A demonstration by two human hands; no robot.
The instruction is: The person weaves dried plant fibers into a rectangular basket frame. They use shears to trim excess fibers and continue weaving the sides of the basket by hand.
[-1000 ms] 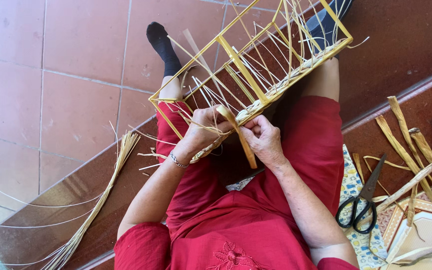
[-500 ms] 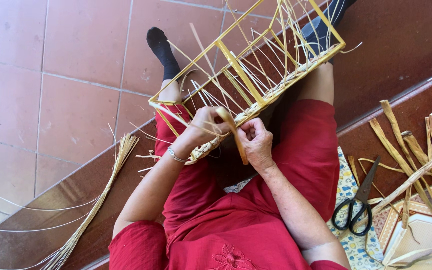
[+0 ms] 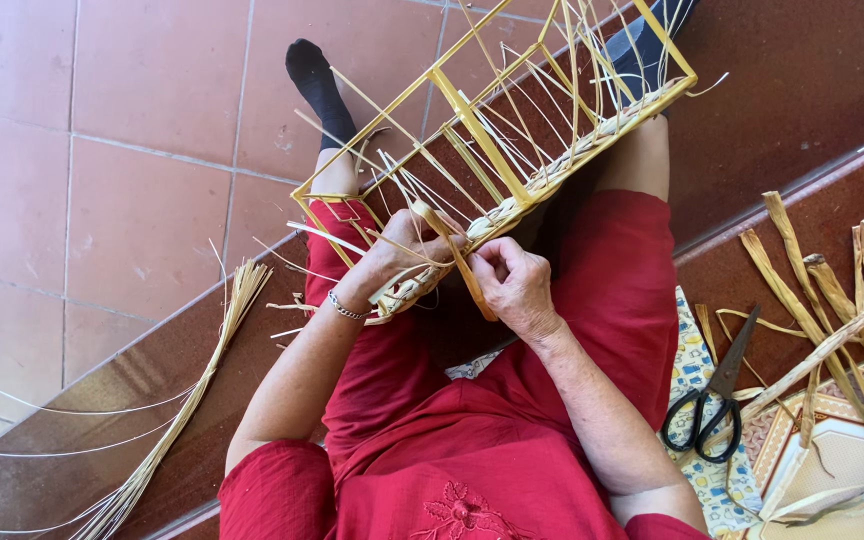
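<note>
We hold a yellow basket frame (image 3: pixel 497 150) across our lap, tipped up and away from us, so the woven edge sits close to our hands. Our left hand (image 3: pixel 402 262) wraps snugly around that woven edge from below to keep it from wobbling. Our right hand (image 3: pixel 514 285) pinches a flat straw strip (image 3: pixel 457 258) in a narrow grip, just beside the left hand, so the strip can go between the thin upright sticks (image 3: pixel 542 110). A silver bracelet (image 3: pixel 344 308) sits on the left wrist. Off past the right hand, black scissors (image 3: pixel 712 400) and a pile of dried leaves (image 3: pixel 832 300) lie within reach. Past the left hand, a bundle of thin straws (image 3: pixel 187 400) lies on the floor.
</note>
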